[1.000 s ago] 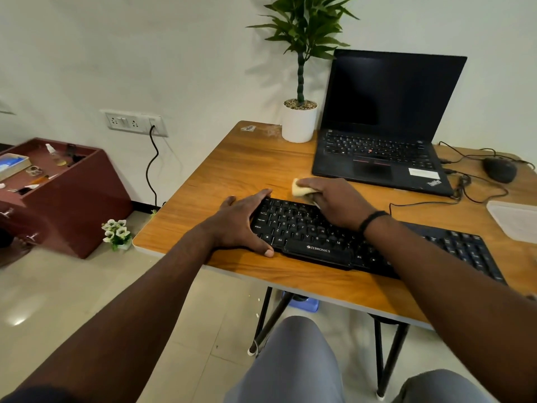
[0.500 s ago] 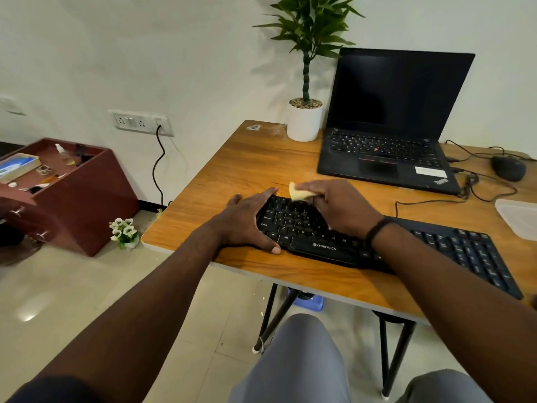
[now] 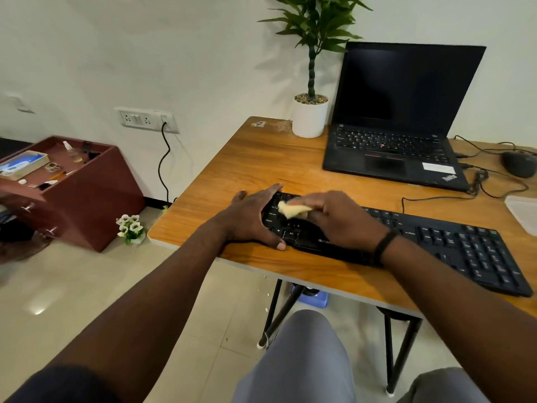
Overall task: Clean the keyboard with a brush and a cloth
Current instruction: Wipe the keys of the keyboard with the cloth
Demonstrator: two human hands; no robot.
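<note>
wooden desk point(image 3: 241, 158) carrying a black keyboard point(image 3: 453, 242) along its near edge, left end under both hands. left hand point(image 3: 250, 219) clamped on that left end, thumb at the front edge, fingers curled over the back, steadying. right hand point(image 3: 340, 219) bunched around a small yellow cloth point(image 3: 293, 210), pressing it onto the left-side keys. looks like the wiping step, brush nowhere in sight. next, probably: rightward strokes toward the number pad, light pressure, keyboard held from sliding.
</note>
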